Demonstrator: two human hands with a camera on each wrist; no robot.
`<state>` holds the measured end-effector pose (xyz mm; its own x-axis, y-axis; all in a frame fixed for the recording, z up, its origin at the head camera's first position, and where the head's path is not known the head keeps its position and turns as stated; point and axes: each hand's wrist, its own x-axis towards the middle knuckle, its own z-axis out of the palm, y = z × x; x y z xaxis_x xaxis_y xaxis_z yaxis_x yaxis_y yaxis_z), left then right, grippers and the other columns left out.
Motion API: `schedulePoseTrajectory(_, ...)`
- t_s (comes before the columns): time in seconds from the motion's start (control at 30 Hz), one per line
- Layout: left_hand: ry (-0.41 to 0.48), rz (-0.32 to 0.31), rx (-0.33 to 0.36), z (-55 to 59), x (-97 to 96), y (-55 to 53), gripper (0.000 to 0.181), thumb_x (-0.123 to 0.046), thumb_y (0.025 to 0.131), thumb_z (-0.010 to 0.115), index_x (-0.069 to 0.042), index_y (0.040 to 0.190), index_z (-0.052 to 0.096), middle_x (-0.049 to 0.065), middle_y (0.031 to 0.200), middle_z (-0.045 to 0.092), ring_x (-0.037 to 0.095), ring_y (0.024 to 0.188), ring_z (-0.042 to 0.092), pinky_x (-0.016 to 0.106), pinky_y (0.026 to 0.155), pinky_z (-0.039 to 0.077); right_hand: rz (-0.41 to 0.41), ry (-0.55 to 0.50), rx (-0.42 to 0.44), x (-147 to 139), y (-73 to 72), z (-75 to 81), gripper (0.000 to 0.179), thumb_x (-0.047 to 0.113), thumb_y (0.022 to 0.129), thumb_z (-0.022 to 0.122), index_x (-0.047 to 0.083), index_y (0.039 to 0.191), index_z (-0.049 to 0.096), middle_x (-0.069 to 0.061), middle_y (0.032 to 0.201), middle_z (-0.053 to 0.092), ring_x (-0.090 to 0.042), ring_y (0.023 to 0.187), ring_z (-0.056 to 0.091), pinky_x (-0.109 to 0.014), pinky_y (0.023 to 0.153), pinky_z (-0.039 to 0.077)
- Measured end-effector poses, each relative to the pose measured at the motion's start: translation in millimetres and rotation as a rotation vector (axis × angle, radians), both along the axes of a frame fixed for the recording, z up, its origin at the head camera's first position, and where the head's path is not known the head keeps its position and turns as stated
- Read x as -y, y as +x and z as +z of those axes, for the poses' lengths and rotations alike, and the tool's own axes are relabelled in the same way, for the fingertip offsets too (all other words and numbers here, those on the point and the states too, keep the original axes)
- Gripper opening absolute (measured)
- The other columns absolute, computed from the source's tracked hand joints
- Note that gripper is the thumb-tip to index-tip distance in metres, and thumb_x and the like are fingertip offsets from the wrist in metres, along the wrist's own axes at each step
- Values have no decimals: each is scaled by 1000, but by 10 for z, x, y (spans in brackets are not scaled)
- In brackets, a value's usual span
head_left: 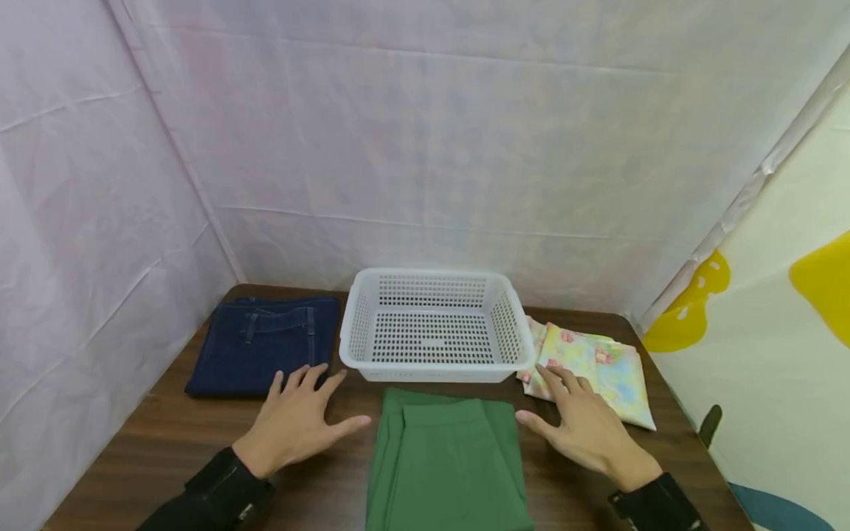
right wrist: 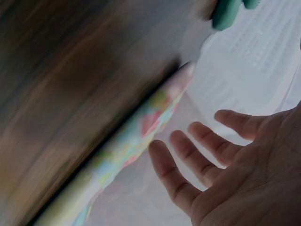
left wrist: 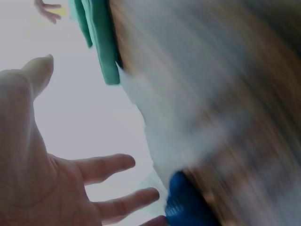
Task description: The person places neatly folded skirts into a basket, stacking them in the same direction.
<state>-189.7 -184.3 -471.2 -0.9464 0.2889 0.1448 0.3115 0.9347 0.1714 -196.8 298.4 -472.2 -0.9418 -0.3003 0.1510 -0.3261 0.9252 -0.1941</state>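
My left hand (head_left: 292,420) is spread above the table, its fingertips overlapping the near edge of folded dark blue jeans (head_left: 265,343) in the head view. Over on the right, my right hand (head_left: 591,428) has its fingers extended at the near side of a folded pastel floral cloth (head_left: 598,365). The right wrist view shows a gap between those fingers and the floral cloth (right wrist: 141,132). Between both hands lies a folded green garment (head_left: 451,464), which looks like trousers, cut off by the bottom of the head view. Neither hand holds anything.
A white perforated plastic basket (head_left: 434,372) with nothing in it stands at the back centre of the dark wooden table (head_left: 166,428). White sheeting (head_left: 425,147) hangs behind and to the left. On the right is a pale panel with yellow shapes (head_left: 684,317).
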Motion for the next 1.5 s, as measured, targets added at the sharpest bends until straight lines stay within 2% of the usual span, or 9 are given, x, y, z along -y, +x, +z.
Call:
schedulePoseTrajectory(0.17,8,-22,6,-3,-192,80,98,-93,81,37,-20,145,55,14,142,51,41,128,46,73,103,26,-20,-12,48,142,57,-3,90,80,90,46,20,157,36,-13,150,41,-47,129,45,-62,81,49)
schedulePoseTrajectory(0.3,9,-39,45,-12,-346,143,103,-94,80,35,-16,143,57,12,136,53,38,121,50,65,98,38,-44,-4,119,263,95,-17,94,82,88,47,15,154,39,-14,140,46,-43,119,52,-47,66,53)
schedulePoseTrajectory(0.4,-4,-54,63,-21,-460,178,106,-96,79,33,-13,138,61,8,127,55,33,113,52,56,88,44,-55,6,183,352,131,-22,101,86,86,45,9,151,42,-16,135,46,-35,110,57,-38,59,50)
schedulePoseTrajectory(0.5,-12,-73,56,-34,-564,198,104,-96,77,36,-13,131,66,4,114,54,26,102,52,47,78,44,-57,4,232,432,168,-22,106,88,84,43,3,147,46,-21,137,45,-35,112,57,-40,63,53)
schedulePoseTrajectory(0.63,-10,-118,41,-41,-673,197,98,-95,75,46,-13,123,70,3,106,50,23,94,50,43,70,41,-36,-26,286,522,203,-14,109,89,82,46,-3,141,50,-29,140,43,-38,111,58,-46,68,55)
schedulePoseTrajectory(0.9,34,-209,60,-28,-788,155,89,-81,74,67,-9,126,68,8,114,51,27,100,51,48,74,47,34,-102,311,683,204,-1,107,78,77,68,-8,138,49,-29,131,46,-20,75,62,-37,63,56)
schedulePoseTrajectory(1.03,89,-248,122,-36,-814,145,83,-72,77,73,-7,129,66,7,116,49,26,103,51,44,77,50,58,-152,357,764,186,-10,99,68,78,76,-7,136,49,-20,118,49,-21,83,60,-39,69,55)
schedulePoseTrajectory(1.2,194,-317,187,-46,-833,124,74,-57,81,80,-5,131,63,3,114,47,19,100,53,35,80,52,81,-172,392,817,138,-14,97,63,77,79,-6,138,47,-20,124,53,-30,102,60,-47,82,52)
schedulePoseTrajectory(1.5,308,-405,310,-26,-899,69,64,-37,87,80,-11,139,54,-2,110,55,14,97,53,32,80,50,148,-255,484,834,92,4,89,51,82,81,-7,140,45,-14,115,65,-26,100,65,-41,80,55)
